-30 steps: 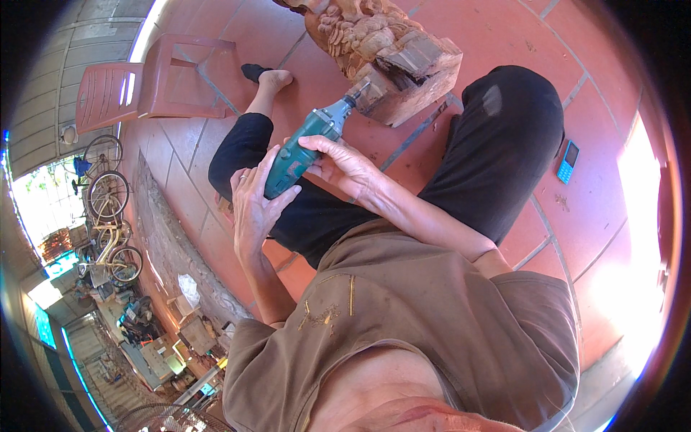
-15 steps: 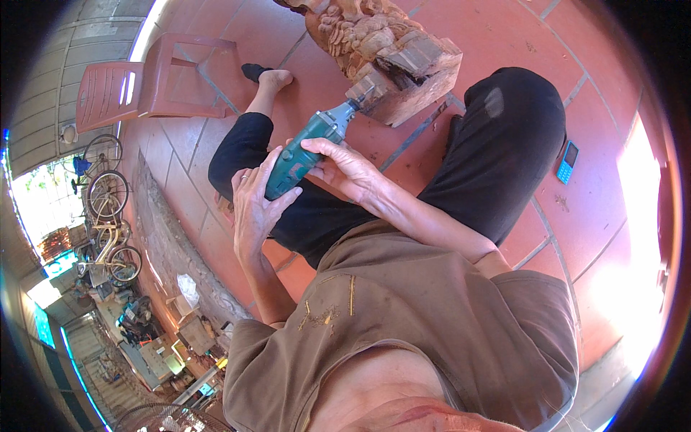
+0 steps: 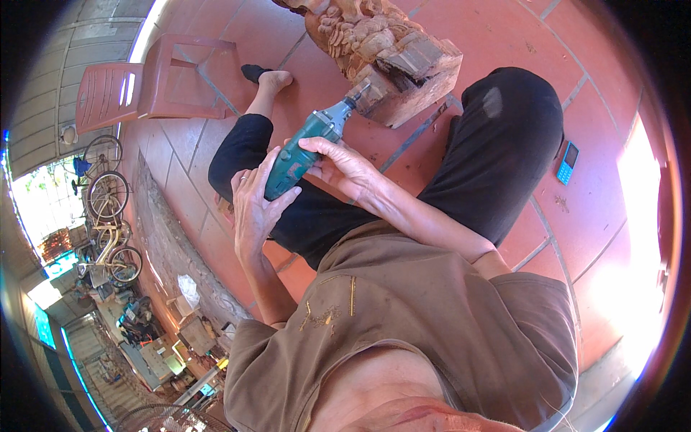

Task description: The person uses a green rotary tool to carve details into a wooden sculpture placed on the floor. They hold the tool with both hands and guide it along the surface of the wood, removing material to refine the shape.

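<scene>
Both my hands hold a green die grinder (image 3: 296, 160) with a grey metal nose, tilted up and to the right. My left hand (image 3: 252, 204) grips its rear end, thumb on one side and fingers on the other. Around the middle of the body, my right hand (image 3: 341, 165) is closed with its thumb along the top. The grinder's bit points at the near end of a carved wooden sculpture (image 3: 392, 54) lying on the floor. Whether the bit touches the wood, I cannot tell.
My legs in black trousers (image 3: 497, 144) are spread on the red tiled floor (image 3: 489, 36). A blue keypad phone (image 3: 568, 164) lies to the right. At left are a reddish plastic chair (image 3: 173, 79), bicycles (image 3: 108, 194) and a cluttered workbench (image 3: 144, 360).
The grinder's nose has shifted very slightly to the left, with both hands keeping their hold. My right knee has moved a little left. The sculpture looks unmoved.
</scene>
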